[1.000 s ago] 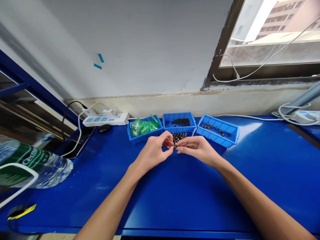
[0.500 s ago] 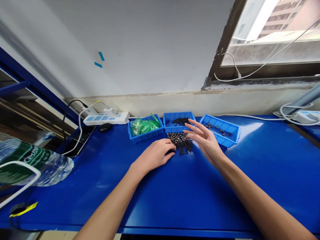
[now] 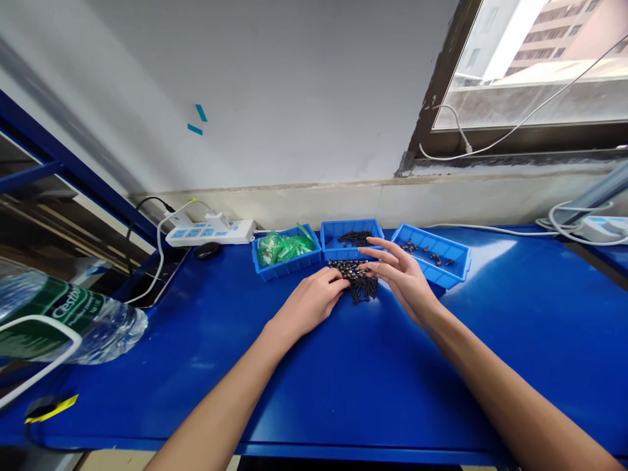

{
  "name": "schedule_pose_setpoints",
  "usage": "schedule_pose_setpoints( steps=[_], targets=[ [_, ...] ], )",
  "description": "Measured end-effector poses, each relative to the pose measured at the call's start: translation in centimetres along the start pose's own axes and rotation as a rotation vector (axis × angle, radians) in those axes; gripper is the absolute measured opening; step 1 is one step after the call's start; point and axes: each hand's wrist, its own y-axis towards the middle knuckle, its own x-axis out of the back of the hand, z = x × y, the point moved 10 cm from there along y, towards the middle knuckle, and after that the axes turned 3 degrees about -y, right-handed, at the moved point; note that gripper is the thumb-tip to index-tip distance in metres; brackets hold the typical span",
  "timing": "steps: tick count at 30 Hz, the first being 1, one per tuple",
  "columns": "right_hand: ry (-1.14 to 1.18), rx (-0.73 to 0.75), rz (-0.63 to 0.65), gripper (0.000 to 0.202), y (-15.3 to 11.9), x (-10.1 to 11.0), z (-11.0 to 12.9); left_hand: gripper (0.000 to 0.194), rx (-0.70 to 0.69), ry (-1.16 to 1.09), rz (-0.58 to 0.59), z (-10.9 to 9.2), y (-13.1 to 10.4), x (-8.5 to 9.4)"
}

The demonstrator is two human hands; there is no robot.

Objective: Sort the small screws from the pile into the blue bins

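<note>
Here's the pile of small dark screws (image 3: 363, 288) on the blue table (image 3: 343, 386), and it's the centre of our clock! The left hand (image 3: 314, 297) sits at eight o'clock, fingers bunched together, tips down at the pile's near-left edge; whether a screw is pinched between them, I cannot tell. Over at three o'clock, the right hand (image 3: 408, 280), fingers spread and gently curved, tips over the pile's right side; touching or just above it, I can't tell. Now the trays: at twelve, the middle tray (image 3: 346, 254) with a heap of black screws (image 3: 356, 238); between two and three, the slanted right tray (image 3: 430, 271), a few small metal pieces (image 3: 436, 260) scattered inside; at ten, the left tray (image 3: 290, 267), loaded with green plastic bags (image 3: 288, 247). Farther along ten, a white power strip (image 3: 240, 232); way out at nine, a big clear bottle (image 3: 83, 320)!
</note>
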Motion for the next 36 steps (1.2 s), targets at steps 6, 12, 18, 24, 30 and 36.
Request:
schedule_pose_setpoints(
  steps=[6,12,18,24,30,36],
  targets=[
    [0.033,-0.012,-0.009,0.051,-0.1,0.0,0.1,0.017,0.086,0.002,-0.008,0.4,0.1,-0.1],
    [0.043,-0.020,-0.012,0.051,0.0,0.1,0.1,0.019,0.208,-0.043,-0.013,1.2,0.1,0.2],
    [0.035,-0.014,-0.039,0.046,0.0,0.1,0.1,0.023,0.180,-0.179,-0.119,1.2,0.0,0.9],
    [-0.187,0.038,0.132,0.029,0.0,-1.7,0.7,0.023,0.126,-0.536,-0.359,1.4,-0.3,3.4],
    [-0.156,-0.003,0.294,0.028,-0.8,-3.5,0.4,0.029,0.168,-0.763,-0.401,1.6,-0.4,3.8],
    [-0.138,-0.002,0.223,0.025,-0.6,-2.8,1.1,0.016,0.112,-0.535,-0.303,1.0,-0.2,3.7]
  ],
)
